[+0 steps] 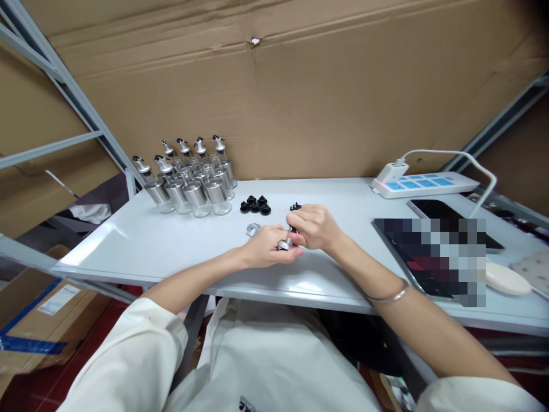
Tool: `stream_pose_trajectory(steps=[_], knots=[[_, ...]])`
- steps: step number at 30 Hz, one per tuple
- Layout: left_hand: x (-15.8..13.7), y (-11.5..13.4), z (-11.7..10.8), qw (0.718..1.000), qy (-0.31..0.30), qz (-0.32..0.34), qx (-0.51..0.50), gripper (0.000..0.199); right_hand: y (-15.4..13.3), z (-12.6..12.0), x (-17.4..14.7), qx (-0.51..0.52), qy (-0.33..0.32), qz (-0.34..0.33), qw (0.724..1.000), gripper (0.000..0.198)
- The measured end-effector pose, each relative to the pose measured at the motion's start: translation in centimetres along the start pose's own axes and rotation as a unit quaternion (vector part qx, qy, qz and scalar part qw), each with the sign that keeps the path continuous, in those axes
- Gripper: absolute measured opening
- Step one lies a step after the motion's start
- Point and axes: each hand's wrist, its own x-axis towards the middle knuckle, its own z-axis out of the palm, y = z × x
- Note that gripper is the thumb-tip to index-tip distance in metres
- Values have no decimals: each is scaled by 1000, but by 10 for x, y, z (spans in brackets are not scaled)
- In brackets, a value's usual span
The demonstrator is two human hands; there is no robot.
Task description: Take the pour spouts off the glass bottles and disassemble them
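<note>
1. The left hand [269, 248] is closed around the pourer spout [285, 245]; the right hand [318, 225] grips its black part [294, 230].
2. It is above the table [206, 240], between fingers.
3. Probably light, stiff, slightly slippery; better hold the body.

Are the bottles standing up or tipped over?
Upright: the bottles stand base-down on the table, with spouts atop some.

the fitting [285, 245] looks smooth and metallic, the tabletop [328, 191] glossy.
</note>
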Motion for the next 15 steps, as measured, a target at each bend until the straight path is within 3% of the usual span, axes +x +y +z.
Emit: stream_pose_trajectory(steps=[15], knots=[[-1,1,-1,999,12,1,-37,33,-3,3,1,16,38,20,999,56]])
